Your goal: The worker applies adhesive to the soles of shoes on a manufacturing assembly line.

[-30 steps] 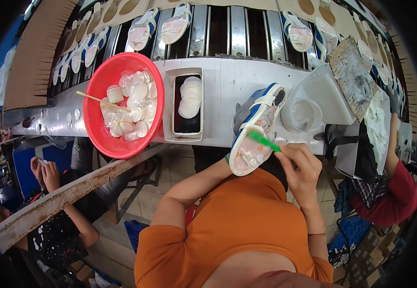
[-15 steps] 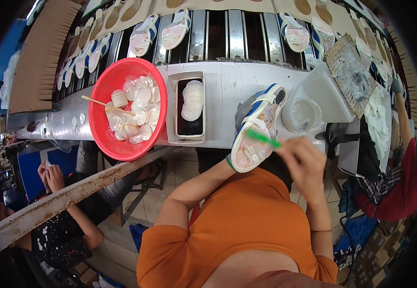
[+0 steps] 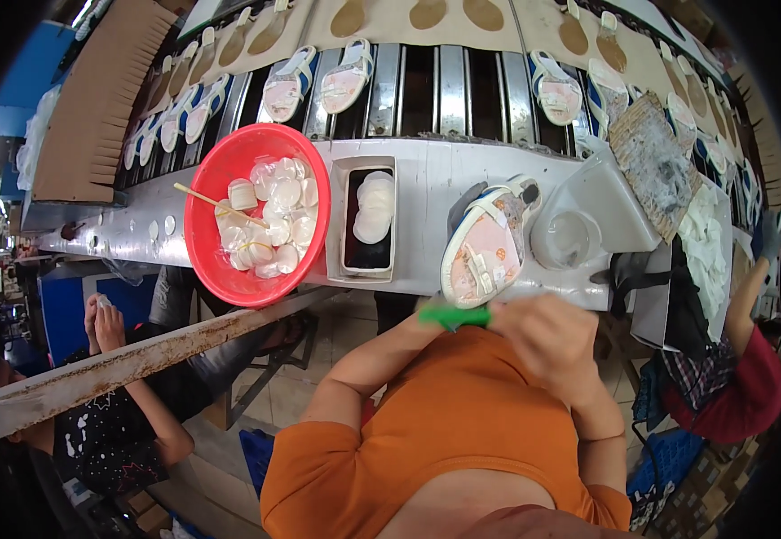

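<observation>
- Right grip [image 3: 547, 337], clasping the brush [image 3: 451, 316], has moved from over the sandal [image 3: 489, 247] to its near end.
- Left grip [image 3: 464, 207], mostly hidden, still holds the sandal.

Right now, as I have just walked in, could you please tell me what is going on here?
The person in the orange top holds up a strapped white sandal with the left hand, mostly hidden behind it. The right hand grips a green tool, blurred, just below the sandal's near end. On the bench, a red basin and a narrow tray hold pale discs. More sandals lie on the rollers beyond.
</observation>
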{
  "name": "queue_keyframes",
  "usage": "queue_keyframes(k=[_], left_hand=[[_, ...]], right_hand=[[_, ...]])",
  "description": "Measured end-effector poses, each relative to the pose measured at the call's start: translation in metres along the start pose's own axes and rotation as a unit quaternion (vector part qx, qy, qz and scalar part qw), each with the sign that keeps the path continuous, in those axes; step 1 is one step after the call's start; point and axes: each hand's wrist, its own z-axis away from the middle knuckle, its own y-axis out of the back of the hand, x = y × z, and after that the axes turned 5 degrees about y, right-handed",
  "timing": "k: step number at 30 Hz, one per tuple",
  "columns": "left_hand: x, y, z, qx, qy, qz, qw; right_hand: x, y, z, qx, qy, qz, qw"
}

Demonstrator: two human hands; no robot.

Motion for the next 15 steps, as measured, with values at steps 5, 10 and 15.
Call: queue_keyframes(k=[5,10,15], left_hand=[[-0.006,-0.002,0.001,0.059,-0.099,-0.276,0.954],[0.011,-0.016,0.0,0.064,-0.129,-0.222,0.964],[0.041,-0.018,-0.001,0.087,0.012,-0.493,0.865]], right_hand=[[0.005,-0.001,0.002,0.156,-0.252,-0.062,0.953],[0.007,0.0,0.004,0.058,-0.042,-0.073,0.995],[0.012,-0.011,0.011,0.073,-0.134,-0.101,0.983]])
